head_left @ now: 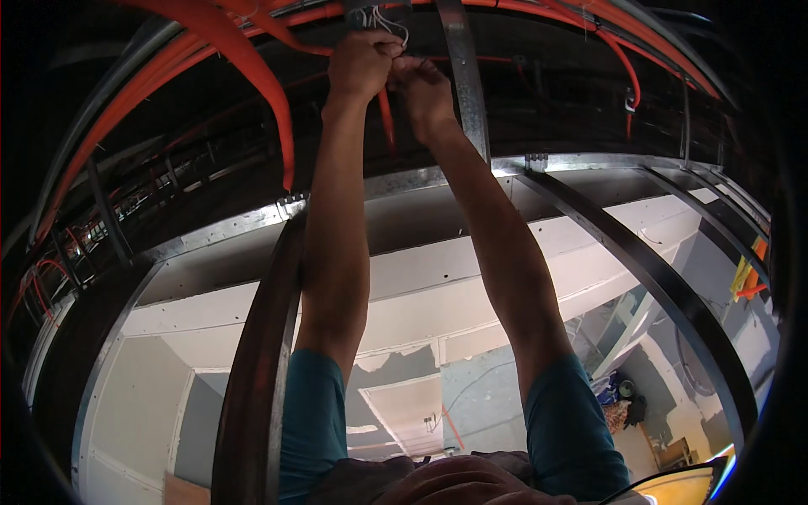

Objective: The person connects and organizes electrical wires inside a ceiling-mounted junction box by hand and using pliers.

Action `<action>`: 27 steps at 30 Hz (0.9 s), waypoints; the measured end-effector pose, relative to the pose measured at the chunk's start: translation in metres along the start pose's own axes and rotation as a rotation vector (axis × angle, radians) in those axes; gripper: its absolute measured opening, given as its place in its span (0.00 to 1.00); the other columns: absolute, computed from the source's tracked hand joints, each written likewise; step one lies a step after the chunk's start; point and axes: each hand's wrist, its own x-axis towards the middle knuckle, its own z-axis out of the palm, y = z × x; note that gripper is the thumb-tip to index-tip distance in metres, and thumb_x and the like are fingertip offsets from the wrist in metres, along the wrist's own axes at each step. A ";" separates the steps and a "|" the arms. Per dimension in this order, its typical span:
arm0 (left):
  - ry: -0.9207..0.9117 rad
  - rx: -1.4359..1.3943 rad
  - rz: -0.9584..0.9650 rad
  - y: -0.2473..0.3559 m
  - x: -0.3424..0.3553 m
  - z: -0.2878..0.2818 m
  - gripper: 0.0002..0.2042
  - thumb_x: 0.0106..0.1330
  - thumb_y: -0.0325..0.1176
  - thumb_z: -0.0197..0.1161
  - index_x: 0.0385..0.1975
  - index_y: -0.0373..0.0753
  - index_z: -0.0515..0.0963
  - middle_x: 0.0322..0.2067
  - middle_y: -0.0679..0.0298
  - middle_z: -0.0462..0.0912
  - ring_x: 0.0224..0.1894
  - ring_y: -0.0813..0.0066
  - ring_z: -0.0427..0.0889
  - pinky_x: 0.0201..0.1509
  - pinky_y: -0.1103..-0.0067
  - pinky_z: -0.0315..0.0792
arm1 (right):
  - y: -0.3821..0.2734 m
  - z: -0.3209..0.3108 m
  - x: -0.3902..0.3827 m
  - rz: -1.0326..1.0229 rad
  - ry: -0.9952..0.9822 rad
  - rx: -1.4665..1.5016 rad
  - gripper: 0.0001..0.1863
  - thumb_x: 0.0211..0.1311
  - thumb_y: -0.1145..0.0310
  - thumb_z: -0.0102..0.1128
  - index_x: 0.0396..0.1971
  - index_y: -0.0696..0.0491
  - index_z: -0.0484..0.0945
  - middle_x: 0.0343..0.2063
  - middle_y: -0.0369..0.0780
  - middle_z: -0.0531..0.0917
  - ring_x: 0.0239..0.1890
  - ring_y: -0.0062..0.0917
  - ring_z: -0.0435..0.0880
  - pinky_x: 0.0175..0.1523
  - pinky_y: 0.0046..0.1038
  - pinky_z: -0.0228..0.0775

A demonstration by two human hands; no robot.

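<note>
Both my arms reach up to a grey metal box (353,12) at the top of the view, from which thin white wires (404,32) hang in loops. My left hand (364,66) is closed just below the box, its fingertips pinched where a white wire comes down. Close beside it, slightly lower, my right hand (425,97) is closed too, with bent fingers meeting the left fingertips. Whatever the right fingers pinch is too small and dark to make out. Under the hands hangs a short piece of orange conduit (386,122).
Thick orange conduits (252,76) curve overhead on the left, and more orange conduits (640,34) run on the right. A metal strut (465,76) stands right of my hands. Metal ceiling rails (261,353) flank my arms. Far below are pale wall panels (404,286) and piled belongings (621,400).
</note>
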 end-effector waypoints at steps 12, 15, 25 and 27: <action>0.073 -0.002 0.109 -0.003 -0.014 0.002 0.11 0.66 0.27 0.64 0.46 0.37 0.85 0.43 0.58 0.87 0.44 0.68 0.87 0.49 0.75 0.78 | 0.024 0.005 0.031 -0.305 0.030 -0.222 0.01 0.70 0.78 0.56 0.39 0.58 0.76 0.33 0.38 0.84 0.35 0.19 0.82 0.41 0.26 0.79; 0.162 -0.029 0.203 0.000 -0.029 0.012 0.17 0.65 0.23 0.62 0.52 0.46 0.83 0.49 0.60 0.83 0.51 0.64 0.84 0.54 0.74 0.78 | 0.032 -0.001 0.045 -0.395 0.067 -0.210 0.02 0.70 0.76 0.59 0.37 0.59 0.78 0.33 0.37 0.84 0.35 0.17 0.81 0.42 0.23 0.76; 0.310 -0.019 0.230 0.000 -0.039 0.016 0.23 0.63 0.18 0.60 0.55 0.53 0.82 0.48 0.62 0.84 0.49 0.60 0.85 0.53 0.70 0.80 | 0.027 0.016 0.037 -0.255 0.019 0.157 0.04 0.68 0.78 0.61 0.40 0.59 0.81 0.35 0.37 0.85 0.36 0.16 0.80 0.44 0.24 0.75; 0.350 -0.108 0.169 0.007 -0.038 0.016 0.21 0.64 0.20 0.60 0.53 0.52 0.82 0.50 0.62 0.84 0.49 0.58 0.85 0.52 0.68 0.80 | 0.027 0.014 0.039 -0.157 0.050 0.178 0.05 0.66 0.80 0.61 0.40 0.58 0.80 0.35 0.37 0.85 0.36 0.18 0.81 0.44 0.25 0.76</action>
